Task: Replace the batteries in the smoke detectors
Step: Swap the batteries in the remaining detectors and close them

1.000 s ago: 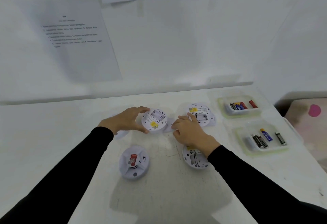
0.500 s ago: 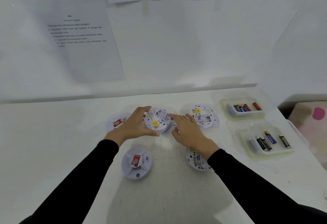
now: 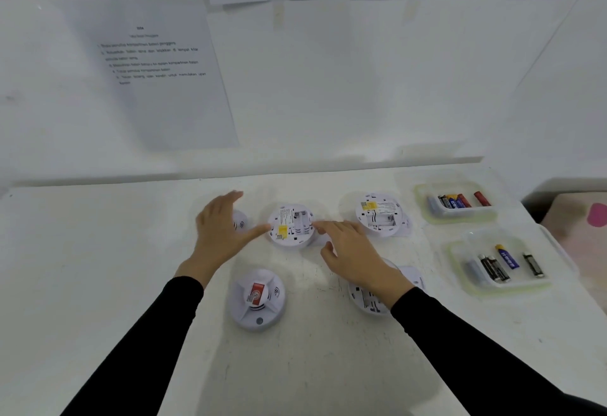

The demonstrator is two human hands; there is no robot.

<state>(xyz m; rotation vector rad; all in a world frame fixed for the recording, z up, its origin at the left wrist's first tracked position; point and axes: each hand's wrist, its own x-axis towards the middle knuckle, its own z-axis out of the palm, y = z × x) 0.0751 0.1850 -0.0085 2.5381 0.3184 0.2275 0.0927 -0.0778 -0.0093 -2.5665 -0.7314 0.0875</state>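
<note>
The left hand [image 3: 220,231] half hides one detector [image 3: 240,222]; wall sheet [image 3: 157,64] text unreadable.

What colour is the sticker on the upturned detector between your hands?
Yellow: the sticker sits on the white back of the detector, clearest in the head view.

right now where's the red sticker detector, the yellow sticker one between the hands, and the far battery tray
red-sticker detector [image 3: 257,295]: head view, on the sticker
yellow-sticker detector [image 3: 290,226]: head view, middle of its back
far battery tray [image 3: 422,203]: head view, left rim
</note>
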